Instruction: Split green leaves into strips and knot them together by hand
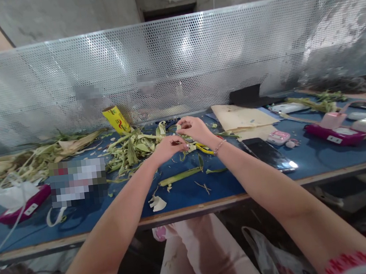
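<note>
My left hand [172, 147] is in front of me over the blue table, thumb and fingers pinched together. Just beyond it, my right hand [196, 130] has its fingers closed too, with a bracelet at the wrist. A small pale green scrap shows at the fingertips, but what each hand grips is too small to name. Left of the hands lies a heap of green leaves and stalks [132, 151]. A yellow curved thing [205, 148] is partly hidden under my right wrist. Nearer me are a cut green stalk [182, 176] and a pale curled leaf piece [157, 203].
A yellow tube [116, 120] leans near the perforated metal screen [188, 62]. A phone [270, 155], brown paper [242, 115] and a pink case [278, 137] lie right. Magenta power strips [336, 135] sit at both sides. More husks [63, 151] lie left.
</note>
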Available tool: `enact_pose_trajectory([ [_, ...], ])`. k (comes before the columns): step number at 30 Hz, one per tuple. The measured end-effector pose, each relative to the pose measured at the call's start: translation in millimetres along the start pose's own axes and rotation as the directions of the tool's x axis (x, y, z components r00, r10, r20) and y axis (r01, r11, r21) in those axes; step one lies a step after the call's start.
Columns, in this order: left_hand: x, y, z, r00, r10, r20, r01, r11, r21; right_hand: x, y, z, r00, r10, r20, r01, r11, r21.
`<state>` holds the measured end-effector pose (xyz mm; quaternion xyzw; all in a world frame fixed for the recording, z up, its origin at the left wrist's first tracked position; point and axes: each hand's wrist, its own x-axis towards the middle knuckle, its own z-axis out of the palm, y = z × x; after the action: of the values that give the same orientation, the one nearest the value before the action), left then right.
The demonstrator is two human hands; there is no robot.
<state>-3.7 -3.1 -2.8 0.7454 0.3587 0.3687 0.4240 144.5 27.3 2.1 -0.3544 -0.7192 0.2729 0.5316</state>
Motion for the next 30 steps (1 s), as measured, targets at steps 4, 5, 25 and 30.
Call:
enact_pose_trajectory([
  [4,-0.6,2.5,1.8,0.994,-0.093,-0.049,0.083,0.98,-0.181,-3.9,-5.6,-0.4,0.998,-0.054,0.028,0.056,0.997,-0.062],
  [5,-0.7,3.6,1.2,0.99,-0.119,-0.078,0.099,0.969,-0.225,-4.5,-6.4,-1.9,0.996,-0.09,0.009,0.091,0.993,-0.078],
  [25,1.5,7.9,-4.2,0.909,-0.256,-0.33,0.179,0.953,-0.246,-12.0,-4.5,-2.6,0.809,-0.486,0.331,0.582,0.741,-0.336],
  [30,3.8,4.8,-3.8,0.932,-0.2,-0.302,0.151,0.973,-0.177,-13.9,-4.7,2.2,0.872,-0.434,0.225,0.489,0.791,-0.369],
])
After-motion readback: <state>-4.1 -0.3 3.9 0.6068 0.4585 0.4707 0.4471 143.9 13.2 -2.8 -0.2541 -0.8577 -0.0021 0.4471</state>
